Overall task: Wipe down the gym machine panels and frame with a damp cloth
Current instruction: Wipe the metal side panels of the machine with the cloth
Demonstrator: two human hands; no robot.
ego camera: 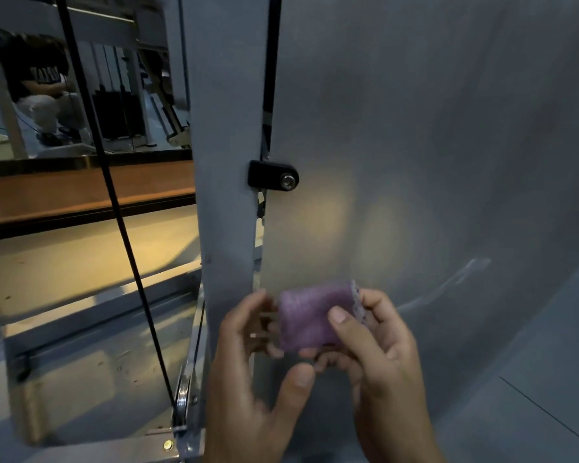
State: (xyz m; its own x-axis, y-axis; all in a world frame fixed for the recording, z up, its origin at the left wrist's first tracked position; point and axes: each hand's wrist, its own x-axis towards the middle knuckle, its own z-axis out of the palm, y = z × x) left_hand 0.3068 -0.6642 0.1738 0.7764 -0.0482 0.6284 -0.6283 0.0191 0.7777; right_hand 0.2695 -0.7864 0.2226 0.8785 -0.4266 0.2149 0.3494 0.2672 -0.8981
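head view: both hands met low in the centre of the frame, in front of the gym machine. the right hand (pixel 378 355) held a folded purple cloth (pixel 311 317), its thumb laid across the front of the cloth and its fingers curled behind, so its grip was grasping the cloth. the left hand (pixel 258 369) was at the cloth's left edge, fingers bent toward it and blurred; whether they actually pinched the cloth or only touched it could not be told, and the thumb stuck out below, apart from the fabric. the cloth sat just in front of the lower part of a broad grey panel (pixel 432 162), close beside the grey upright frame post (pixel 226 195); whether it touched the panel could not be told. a black bracket with a silver bolt (pixel 273 178) joined post and panel above the hands. a black cable (pixel 114 202) ran slantwise down the left side to a metal pulley (pixel 183 396) near the base. behind it lay a brown ledge (pixel 81 198), and above that a mirror (pixel 81 95) showed other machines.
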